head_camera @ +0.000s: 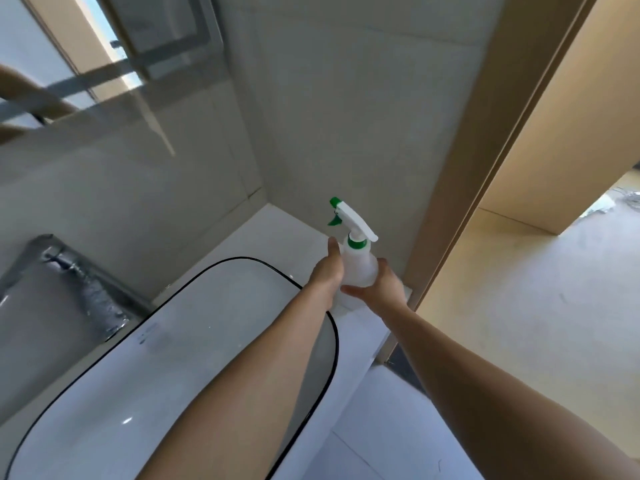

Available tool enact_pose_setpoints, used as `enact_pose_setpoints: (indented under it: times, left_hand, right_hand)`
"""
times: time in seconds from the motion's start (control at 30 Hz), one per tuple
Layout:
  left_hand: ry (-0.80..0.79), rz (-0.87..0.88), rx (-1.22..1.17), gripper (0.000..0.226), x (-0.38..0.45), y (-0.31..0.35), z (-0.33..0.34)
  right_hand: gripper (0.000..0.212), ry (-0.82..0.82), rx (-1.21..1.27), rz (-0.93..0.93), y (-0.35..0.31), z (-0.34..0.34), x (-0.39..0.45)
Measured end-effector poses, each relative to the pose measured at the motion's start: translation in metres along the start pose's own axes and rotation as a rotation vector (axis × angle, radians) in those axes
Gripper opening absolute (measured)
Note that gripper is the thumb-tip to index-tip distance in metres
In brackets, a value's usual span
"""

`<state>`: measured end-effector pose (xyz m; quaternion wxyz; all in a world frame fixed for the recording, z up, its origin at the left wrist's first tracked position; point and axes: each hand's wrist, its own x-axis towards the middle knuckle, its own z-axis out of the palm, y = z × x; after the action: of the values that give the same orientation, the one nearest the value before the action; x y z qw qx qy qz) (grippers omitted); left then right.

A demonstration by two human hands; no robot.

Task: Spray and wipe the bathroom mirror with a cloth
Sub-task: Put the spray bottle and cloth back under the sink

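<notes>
A translucent white spray bottle (358,268) with a green nozzle and collar stands upright at the far right corner of the white counter (277,233). My left hand (327,273) grips its left side, thumb pointing up. My right hand (382,289) wraps its lower right side, fingers curled under the base. The nozzle points left, towards the wall. The mirror (156,39) hangs at the upper left and reflects a window frame and part of an arm. Something white lies under the bottle (341,304); I cannot tell whether it is a cloth.
A white basin (194,341) with a thin black rim fills the counter below my left forearm. A faucet (86,289) wrapped in film stands at the left. Grey tiled walls (346,116) meet behind the bottle. A beige door frame (467,168) and an open doorway lie to the right.
</notes>
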<state>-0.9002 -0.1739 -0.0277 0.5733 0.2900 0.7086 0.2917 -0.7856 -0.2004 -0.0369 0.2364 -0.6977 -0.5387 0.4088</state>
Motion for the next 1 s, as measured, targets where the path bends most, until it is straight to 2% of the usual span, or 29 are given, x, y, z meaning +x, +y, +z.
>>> enact_pose_setpoints:
  times: [0.13, 0.27, 0.33, 0.53, 0.7, 0.8, 0.83, 0.9, 0.93, 1.0]
  left_hand:
    - [0.065, 0.102, -0.042, 0.081, -0.058, 0.038, -0.028]
    - [0.126, 0.296, -0.098, 0.064, -0.108, 0.076, -0.073]
    - [0.172, 0.397, -0.120, 0.066, -0.134, 0.095, -0.098]
    - [0.395, 0.668, -0.155, 0.060, -0.213, 0.134, -0.170]
    - [0.655, 0.748, -0.189, 0.051, -0.282, 0.145, -0.209]
    - [0.851, 0.699, -0.204, 0.054, -0.315, 0.142, -0.220]
    - [0.905, 0.676, -0.209, 0.058, -0.324, 0.139, -0.222]
    - [0.981, 0.656, -0.225, 0.062, -0.343, 0.133, -0.224]
    - [1.003, 0.669, -0.239, 0.060, -0.352, 0.131, -0.224]
    - [1.020, 0.719, -0.263, 0.046, -0.370, 0.127, -0.224]
  right_hand:
    - [0.078, -0.017, 0.095, -0.187, -0.038, -0.019, -0.004]
    - [0.068, -0.144, 0.332, -0.317, -0.097, -0.031, -0.010]
    - [0.070, -0.220, 0.430, -0.386, -0.133, -0.033, -0.015]
    - [0.079, -0.489, 0.571, -0.658, -0.251, -0.034, -0.052]
    - [0.089, -0.705, 0.568, -0.833, -0.334, -0.024, -0.096]
    - [0.077, -0.798, 0.520, -0.961, -0.367, -0.020, -0.125]
    - [0.068, -0.836, 0.507, -0.997, -0.375, -0.020, -0.133]
    - [0.036, -0.928, 0.498, -1.066, -0.387, -0.021, -0.149]
    - [0.030, -0.978, 0.499, -1.091, -0.391, -0.022, -0.154]
    - [0.039, -1.051, 0.482, -1.125, -0.397, -0.025, -0.164]
